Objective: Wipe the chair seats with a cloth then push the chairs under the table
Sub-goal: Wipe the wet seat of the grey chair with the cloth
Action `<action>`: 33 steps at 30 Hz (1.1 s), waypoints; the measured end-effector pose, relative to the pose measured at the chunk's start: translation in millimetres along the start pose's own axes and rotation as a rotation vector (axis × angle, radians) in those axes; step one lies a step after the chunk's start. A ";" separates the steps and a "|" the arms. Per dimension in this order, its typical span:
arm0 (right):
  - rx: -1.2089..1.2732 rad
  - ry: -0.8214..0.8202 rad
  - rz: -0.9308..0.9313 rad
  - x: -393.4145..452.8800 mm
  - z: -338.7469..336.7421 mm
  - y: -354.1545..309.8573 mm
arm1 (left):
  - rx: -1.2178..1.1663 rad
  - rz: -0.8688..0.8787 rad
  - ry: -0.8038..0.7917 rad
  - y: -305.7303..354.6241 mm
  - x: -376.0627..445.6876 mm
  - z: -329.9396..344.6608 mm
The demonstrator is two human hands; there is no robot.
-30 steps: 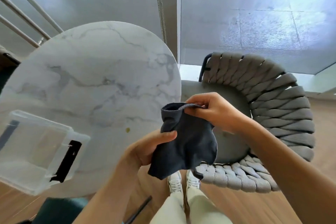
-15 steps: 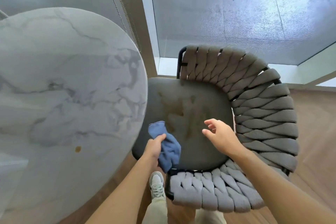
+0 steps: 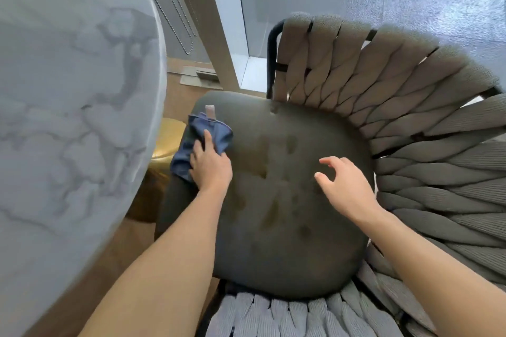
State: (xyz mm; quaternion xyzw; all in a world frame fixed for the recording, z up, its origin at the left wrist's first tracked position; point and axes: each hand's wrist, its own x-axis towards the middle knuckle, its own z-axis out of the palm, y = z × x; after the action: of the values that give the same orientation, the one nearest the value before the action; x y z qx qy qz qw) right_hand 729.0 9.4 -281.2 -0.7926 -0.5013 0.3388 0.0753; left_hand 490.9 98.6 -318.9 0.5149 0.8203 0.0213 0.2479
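Observation:
A chair with a woven grey rope back [image 3: 388, 107] stands before me, its dark grey seat cushion [image 3: 287, 213] marked with several brownish stains. My left hand [image 3: 209, 164] presses a blue cloth [image 3: 205, 137] flat onto the seat's far left corner, fingers spread over the fabric. My right hand [image 3: 343, 183] hovers just above the right side of the seat, fingers relaxed and holding nothing. The round white marble table [image 3: 68, 117] fills the left of the view, its edge beside the chair.
A gold table base [image 3: 167, 139] shows under the table edge, next to the seat. Behind the chair are a window frame [image 3: 219, 35], frosted glass and a hanging bead chain [image 3: 175, 16]. Wooden floor lies between table and chair.
My right hand has let go of the cloth. My left hand carried it down onto the seat and slid it to the far left corner. The view has moved closer over the chair.

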 end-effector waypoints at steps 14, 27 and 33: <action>0.006 0.052 -0.047 68.6 8.5 1.5 | -1.034 -0.484 0.461 35.1 55.5 29.4; -0.296 -0.129 -0.099 91.6 26.3 20.2 | 0.217 0.565 0.113 17.2 72.8 60.8; -0.296 -0.151 -0.096 91.2 24.9 19.5 | 0.316 0.214 0.172 -2.2 72.1 53.2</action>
State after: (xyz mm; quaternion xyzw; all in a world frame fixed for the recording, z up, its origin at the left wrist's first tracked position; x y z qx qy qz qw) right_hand 752.7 71.6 -351.1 -0.7425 -0.5872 0.3158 -0.0642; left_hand 486.8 147.5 -393.8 0.6278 0.7723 -0.0376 0.0896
